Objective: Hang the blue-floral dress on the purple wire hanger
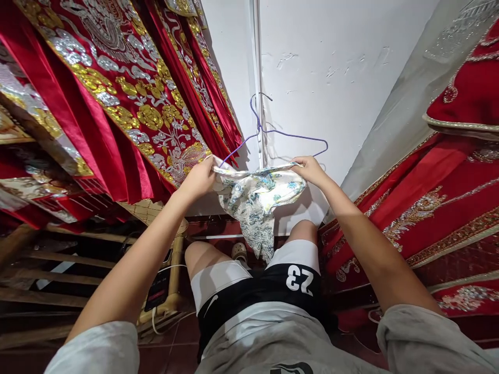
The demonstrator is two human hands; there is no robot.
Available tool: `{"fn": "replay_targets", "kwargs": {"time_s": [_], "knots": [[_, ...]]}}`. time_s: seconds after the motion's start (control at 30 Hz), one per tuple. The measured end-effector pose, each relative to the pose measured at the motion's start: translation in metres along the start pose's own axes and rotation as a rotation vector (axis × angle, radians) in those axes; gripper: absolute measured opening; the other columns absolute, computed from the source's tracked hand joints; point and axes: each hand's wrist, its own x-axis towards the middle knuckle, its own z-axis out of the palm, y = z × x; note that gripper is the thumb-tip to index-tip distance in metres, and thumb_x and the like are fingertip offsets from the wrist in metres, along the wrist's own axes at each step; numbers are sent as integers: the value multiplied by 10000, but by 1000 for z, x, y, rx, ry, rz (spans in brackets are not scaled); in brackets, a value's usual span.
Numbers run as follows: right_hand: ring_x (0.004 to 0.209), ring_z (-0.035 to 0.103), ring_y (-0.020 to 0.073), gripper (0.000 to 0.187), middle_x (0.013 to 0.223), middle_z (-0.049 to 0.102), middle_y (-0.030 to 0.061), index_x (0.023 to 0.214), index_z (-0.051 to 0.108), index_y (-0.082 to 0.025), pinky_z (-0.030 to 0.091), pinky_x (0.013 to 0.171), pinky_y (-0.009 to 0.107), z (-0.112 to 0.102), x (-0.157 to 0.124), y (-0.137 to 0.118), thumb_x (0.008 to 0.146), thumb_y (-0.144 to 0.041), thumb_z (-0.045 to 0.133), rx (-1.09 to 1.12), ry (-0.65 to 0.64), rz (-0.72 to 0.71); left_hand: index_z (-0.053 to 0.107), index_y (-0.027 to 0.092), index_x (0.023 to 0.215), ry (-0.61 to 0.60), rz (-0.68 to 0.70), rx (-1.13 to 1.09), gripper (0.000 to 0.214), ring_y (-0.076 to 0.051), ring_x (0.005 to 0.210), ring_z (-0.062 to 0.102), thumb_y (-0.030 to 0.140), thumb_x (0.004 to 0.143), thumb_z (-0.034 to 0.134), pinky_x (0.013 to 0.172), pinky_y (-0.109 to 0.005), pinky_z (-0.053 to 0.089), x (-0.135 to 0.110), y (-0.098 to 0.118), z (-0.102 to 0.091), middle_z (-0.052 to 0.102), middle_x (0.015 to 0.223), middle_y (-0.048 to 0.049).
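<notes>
Head view. Item: purple wire hanger (290, 136), hung at the white pipe (258, 62). Just below the hanger is a pale floral garment (255, 202), stretched flat with its tail drooping. My left hand (200, 179) is closed on the cloth under the hanger's left end. My right hand (310, 170) pinches the cloth under its right end. I judge this the fitting step; the next move calls for level grips and a steady hanger.
</notes>
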Motion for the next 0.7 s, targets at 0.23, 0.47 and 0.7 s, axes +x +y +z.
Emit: {"fn": "replay_targets", "kwargs": {"time_s": [0.23,0.47,0.7], "knots": [[774,646,196,589,922,745,37,1301,695,-192,507,793,329,7,-31,-10,716,-169,628,-71,65,-125,649,182,1193,10,161,-420,499,-241,963,688,120,721,499,954,-376,520,29,15,-4,749,1002,-80],[813,654,223,513,896,746,86,1254,714,-132,529,762,349,-59,-8,10,759,-265,735,-232,316,-79,728,205,939,-80,127,-351,232,-260,959,695,171,754,591,920,-354,535,39,5,-19,752,988,-78],[598,653,191,330,627,694,53,701,735,-129,529,581,307,-68,23,-13,713,-433,862,187,39,-3,722,175,862,217,-15,-398,178,-234,864,624,176,754,581,935,-373,521,63,4,-12,696,847,-79]]}}
